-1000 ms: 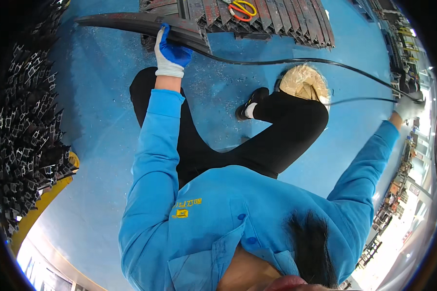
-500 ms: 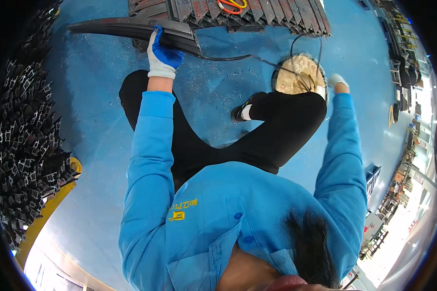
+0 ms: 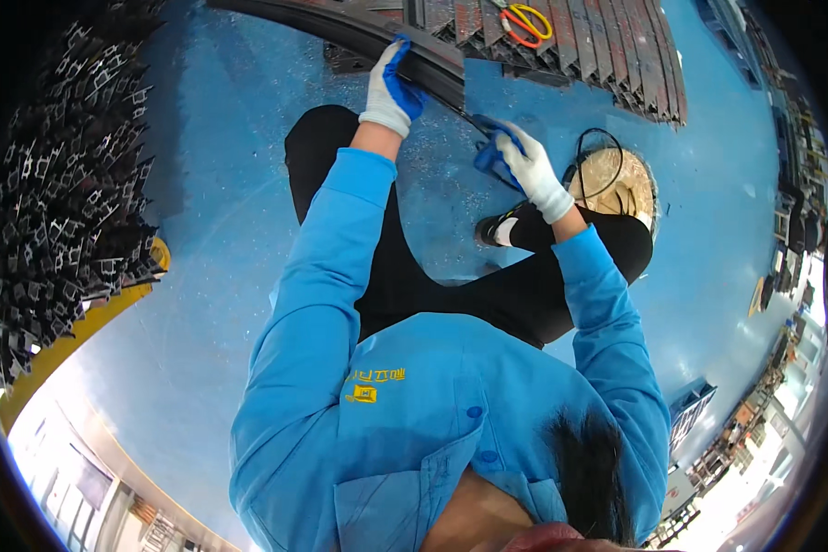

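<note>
Evidently Gloved Hands Meet at the End of a Black Profile

The person's left hand (image 3: 394,92), in a white glove with a blue-coated palm, is wrapped around a long black extruded profile (image 3: 331,26) near its cut end, the thumb pressed over the upper side. The profile slants across the top of the view, its far end reaching the upper edge, in front of the seated person's knees.

The right hand (image 3: 527,166), gloved alike, is just beside that cut end, fingers curled around a thin black cord (image 3: 620,161). The cord meets the profile's end; whether it sits inside a groove there cannot be told, nor can the exact fingertip contact. Beyond the hand, the cord rises in a loop over a round coil in tan wrapping (image 3: 607,170), beside the right knee.

Near the top, scissors with red and yellow handles (image 3: 519,37) lie on a row of stacked profiles (image 3: 598,46). At the left stands a dense pile of dark profiles (image 3: 55,202) by a yellow frame (image 3: 83,345).

The writing that shows plainest is on the blue work shirt (image 3: 432,368): a short line of yellow lettering (image 3: 377,375) above a small square yellow emblem (image 3: 364,395), both on the chest.
</note>
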`<move>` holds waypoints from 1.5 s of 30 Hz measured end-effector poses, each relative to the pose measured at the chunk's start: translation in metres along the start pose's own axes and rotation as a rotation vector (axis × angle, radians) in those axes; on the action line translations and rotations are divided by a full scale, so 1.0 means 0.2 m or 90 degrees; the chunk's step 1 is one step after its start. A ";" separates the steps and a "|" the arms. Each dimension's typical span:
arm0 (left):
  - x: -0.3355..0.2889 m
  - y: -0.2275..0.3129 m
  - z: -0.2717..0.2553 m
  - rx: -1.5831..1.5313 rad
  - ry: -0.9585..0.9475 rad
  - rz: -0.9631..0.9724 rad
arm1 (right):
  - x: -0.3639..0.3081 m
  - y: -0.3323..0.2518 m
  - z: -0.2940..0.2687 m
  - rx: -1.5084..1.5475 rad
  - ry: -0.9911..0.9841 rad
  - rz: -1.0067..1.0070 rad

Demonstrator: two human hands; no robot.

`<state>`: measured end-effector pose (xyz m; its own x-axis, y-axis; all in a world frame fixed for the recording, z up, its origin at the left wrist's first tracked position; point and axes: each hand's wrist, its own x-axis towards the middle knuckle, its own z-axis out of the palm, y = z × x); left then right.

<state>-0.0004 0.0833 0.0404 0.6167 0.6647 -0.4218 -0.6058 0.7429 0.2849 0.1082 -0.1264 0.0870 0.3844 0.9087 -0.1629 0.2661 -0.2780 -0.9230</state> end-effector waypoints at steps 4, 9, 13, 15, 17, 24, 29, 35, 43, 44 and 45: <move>0.06 0.01 -0.03 0.001 -0.043 0.013 | 0.00 -0.13 -0.04 -0.183 -0.014 -0.137; 0.10 -0.01 -0.06 -0.020 -0.041 -0.031 | 0.14 -0.20 0.03 -0.332 -0.022 -0.284; 0.12 0.01 -0.08 -0.046 -0.052 -0.053 | 0.22 -0.26 0.08 -0.383 -0.067 -0.237; 0.11 0.03 -0.10 -0.054 -0.065 -0.035 | 0.15 -0.32 0.02 -0.320 -0.156 -0.158; 0.11 0.00 -0.07 -0.063 -0.093 -0.018 | 0.08 -0.21 -0.05 -0.280 -0.091 -0.266; 0.07 0.03 0.04 0.104 0.147 -0.042 | 0.15 -0.15 0.11 -0.369 -0.065 -0.218; 0.03 0.02 0.07 0.153 0.280 -0.046 | 0.06 -0.23 0.06 -0.293 -0.076 -0.219; -0.04 0.01 0.06 0.096 0.231 0.020 | 0.09 -0.15 0.02 -0.347 -0.067 -0.226; -0.02 0.14 0.31 0.072 0.439 -0.061 | 0.07 -0.20 0.05 -0.332 -0.095 -0.180; 0.00 0.18 0.41 0.082 0.559 -0.125 | 0.04 -0.14 -0.01 -0.350 -0.086 -0.237; 0.00 0.18 0.46 0.093 0.678 -0.191 | 0.02 -0.12 -0.05 -0.368 -0.077 -0.294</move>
<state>0.0244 0.1186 0.1301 -0.0601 0.1010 -0.9931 -0.3973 0.9103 0.1166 0.1129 -0.1200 0.1113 0.0297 0.9912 0.1293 0.8118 0.0516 -0.5817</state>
